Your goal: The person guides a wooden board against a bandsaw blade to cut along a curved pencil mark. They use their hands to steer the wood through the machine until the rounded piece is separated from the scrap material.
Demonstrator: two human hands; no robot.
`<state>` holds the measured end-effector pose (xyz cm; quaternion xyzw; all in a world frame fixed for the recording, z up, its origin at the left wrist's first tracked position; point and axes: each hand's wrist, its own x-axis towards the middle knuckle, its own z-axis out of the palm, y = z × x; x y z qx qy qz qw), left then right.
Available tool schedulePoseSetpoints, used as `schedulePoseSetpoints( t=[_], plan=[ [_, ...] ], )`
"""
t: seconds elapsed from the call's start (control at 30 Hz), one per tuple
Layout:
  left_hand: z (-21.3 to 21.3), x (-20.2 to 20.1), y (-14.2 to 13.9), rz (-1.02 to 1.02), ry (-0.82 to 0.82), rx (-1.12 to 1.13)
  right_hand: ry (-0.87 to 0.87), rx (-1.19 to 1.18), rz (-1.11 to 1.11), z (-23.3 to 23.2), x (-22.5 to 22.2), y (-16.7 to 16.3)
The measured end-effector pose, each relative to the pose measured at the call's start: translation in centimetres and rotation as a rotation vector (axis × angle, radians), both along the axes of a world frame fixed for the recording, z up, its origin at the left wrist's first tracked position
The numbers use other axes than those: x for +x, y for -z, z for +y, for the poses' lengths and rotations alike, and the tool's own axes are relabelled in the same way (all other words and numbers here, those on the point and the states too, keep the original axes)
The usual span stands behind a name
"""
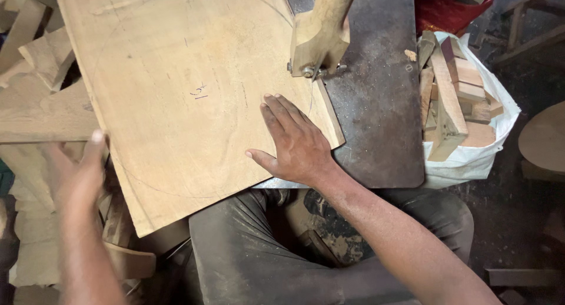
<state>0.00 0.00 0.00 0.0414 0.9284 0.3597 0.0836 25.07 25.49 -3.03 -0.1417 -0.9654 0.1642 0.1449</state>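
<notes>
A large flat wooden board (176,99) with a pencilled circle lies on a dark metal saw table (376,105). My right hand (294,143) presses flat on the board's near right corner, fingers spread, just below the wooden blade guide (321,37) with its bolts. My left hand (79,172) grips the board's near left edge, thumb on top; it is blurred. A cut line runs through the board toward the blade guide.
A white sack (471,158) of wooden offcuts stands right of the table. Stacked timber pieces (41,75) lie at the left. A round wooden piece (544,140) sits at the far right. My dusty grey trousers (247,252) fill the bottom.
</notes>
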Motion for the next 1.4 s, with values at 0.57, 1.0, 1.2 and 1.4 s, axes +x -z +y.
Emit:
schedulePoseSetpoints(
  t=[0.57, 1.0, 1.2, 1.4],
  plan=[
    [-9.1, 0.0, 13.3, -0.615, 0.26, 1.486, 0.014, -0.011, -0.022, -6.1, -3.9, 0.4],
    [-8.6, -1.8, 14.2, -0.658, 0.141, 1.501, -0.04, 0.037, -0.039, -4.0, -5.6, 1.5],
    [-8.3, -1.6, 14.9, -0.622, 0.104, 1.47, -0.039, 0.041, -0.032, -3.6, -5.7, 2.5],
    [-8.1, -1.4, 15.1, -0.639, 0.097, 1.469, -0.057, 0.054, -0.011, -3.3, -5.7, 2.8]
  ],
)
